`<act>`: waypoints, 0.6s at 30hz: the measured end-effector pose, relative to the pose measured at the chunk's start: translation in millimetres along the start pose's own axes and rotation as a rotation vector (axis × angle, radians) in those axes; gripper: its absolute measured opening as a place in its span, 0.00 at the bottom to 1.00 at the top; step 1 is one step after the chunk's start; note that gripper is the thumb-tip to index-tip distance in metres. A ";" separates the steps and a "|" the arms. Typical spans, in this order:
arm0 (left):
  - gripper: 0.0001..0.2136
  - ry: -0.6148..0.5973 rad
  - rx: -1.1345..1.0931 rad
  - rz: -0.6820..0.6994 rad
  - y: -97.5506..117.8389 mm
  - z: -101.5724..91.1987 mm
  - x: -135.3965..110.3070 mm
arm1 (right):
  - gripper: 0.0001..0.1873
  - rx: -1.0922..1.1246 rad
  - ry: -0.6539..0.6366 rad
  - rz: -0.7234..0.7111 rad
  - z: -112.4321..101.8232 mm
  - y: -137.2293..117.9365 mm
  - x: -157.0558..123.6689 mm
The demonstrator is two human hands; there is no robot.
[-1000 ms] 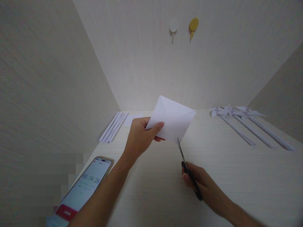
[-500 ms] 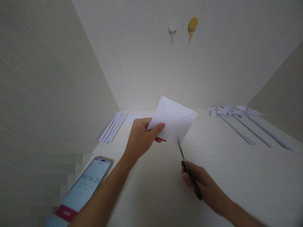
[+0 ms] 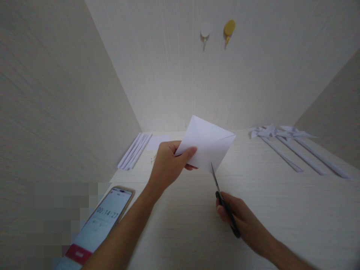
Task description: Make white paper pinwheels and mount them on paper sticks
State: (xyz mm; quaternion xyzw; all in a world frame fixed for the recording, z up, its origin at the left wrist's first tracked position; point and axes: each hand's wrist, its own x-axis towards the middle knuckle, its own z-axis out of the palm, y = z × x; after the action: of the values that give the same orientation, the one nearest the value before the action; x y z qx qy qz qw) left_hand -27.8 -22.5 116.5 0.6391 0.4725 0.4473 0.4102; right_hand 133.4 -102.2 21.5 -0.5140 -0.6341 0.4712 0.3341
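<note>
A white square of paper (image 3: 206,140) with crease lines is held up above the table by my left hand (image 3: 171,161). The thumb lies on its near face, and the fingers are behind it. My right hand (image 3: 236,212) grips scissors (image 3: 222,200) by their black handle. Their blades point up and away, with the tip at the paper's lower corner. The paper's upper edges stand apart from both hands.
A phone (image 3: 108,215) showing a timer lies at the left, partly behind my left forearm. Rolled paper sticks (image 3: 135,152) and a paper sheet (image 3: 157,142) lie at the back left. Paper pinwheels on sticks (image 3: 292,150) lie at the right. White (image 3: 205,30) and yellow (image 3: 230,28) hooks are on the back wall.
The paper has shifted very slightly to the right. My hands and the scissors stay almost where they were.
</note>
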 end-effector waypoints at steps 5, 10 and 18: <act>0.08 0.011 0.010 -0.002 1.9 -0.1 0.0 | 0.18 0.006 -0.006 -0.003 1.0 1.2 0.0; 0.08 0.008 -0.008 -0.001 1.3 -0.1 0.1 | 0.19 0.045 -0.037 0.001 0.8 1.3 -0.6; 0.08 -0.018 0.005 -0.003 0.5 -1.1 0.1 | 0.17 0.052 -0.015 -0.012 0.8 1.6 -0.2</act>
State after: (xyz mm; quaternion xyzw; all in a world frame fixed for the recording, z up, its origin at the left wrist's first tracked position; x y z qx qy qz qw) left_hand -28.7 -22.4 117.4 0.6435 0.4706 0.4399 0.4135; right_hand 133.3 -102.5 19.7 -0.4977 -0.6273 0.4893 0.3455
